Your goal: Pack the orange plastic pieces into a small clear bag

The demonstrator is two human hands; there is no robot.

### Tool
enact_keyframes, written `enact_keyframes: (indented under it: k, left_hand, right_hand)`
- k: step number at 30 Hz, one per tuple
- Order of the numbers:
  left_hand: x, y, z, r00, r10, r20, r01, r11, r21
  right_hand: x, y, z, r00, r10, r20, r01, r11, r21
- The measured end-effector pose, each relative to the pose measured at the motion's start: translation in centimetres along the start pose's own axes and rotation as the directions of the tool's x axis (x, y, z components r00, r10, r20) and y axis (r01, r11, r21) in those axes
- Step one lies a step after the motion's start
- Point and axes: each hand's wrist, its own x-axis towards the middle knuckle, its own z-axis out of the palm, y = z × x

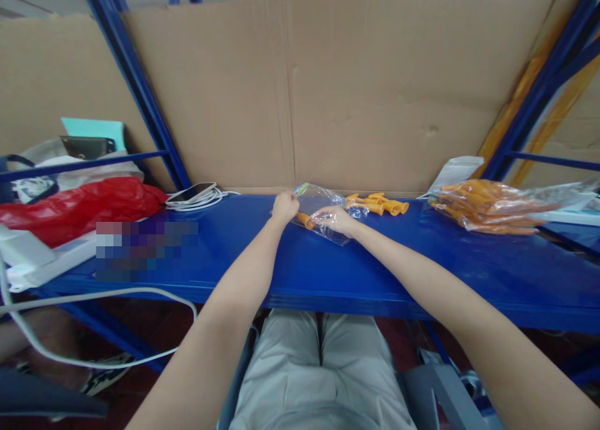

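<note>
Two Hands Working at a Clear Bag on a Blue Table

The left hand (285, 206) is closing its fingers on the left edge of a clear bag (323, 197), near its colourful top corner. The right hand (334, 220) is curling its fingers over the bag, their tips reaching the wide end of an orange piece (305, 220); whether they are gripping the piece or only the plastic, I cannot tell. That piece is lying between the two hands, at the bag's lower left. More orange pieces (382, 205) are lying in a loose pile just right of the bag, on the blue table (234, 249). Farther right, a bigger plastic bag (487, 206) is holding many orange pieces.
</note>
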Motion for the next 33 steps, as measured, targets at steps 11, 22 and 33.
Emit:
enact_keyframes:
  k: [11,22,33]
  left_hand:
    - [0.2,-0.3,1.5,0.990,0.067,0.121,-0.071,0.997,0.025]
    - [0.0,0.0,1.2,0.948,0.265,0.175,-0.273,0.962,0.027]
    - [0.9,-0.5,2.9,0.853,0.276,0.443,-0.321,0.947,0.028]
  right_hand:
    - [-0.3,-1.0,0.2,0.996,0.085,-0.010,-0.084,0.992,0.094]
    - [-0.5,-1.1,0.2,0.991,0.118,0.068,-0.124,0.989,0.085]
    - [-0.6,-1.7,-0.8,0.986,0.007,0.169,0.020,0.988,-0.153]
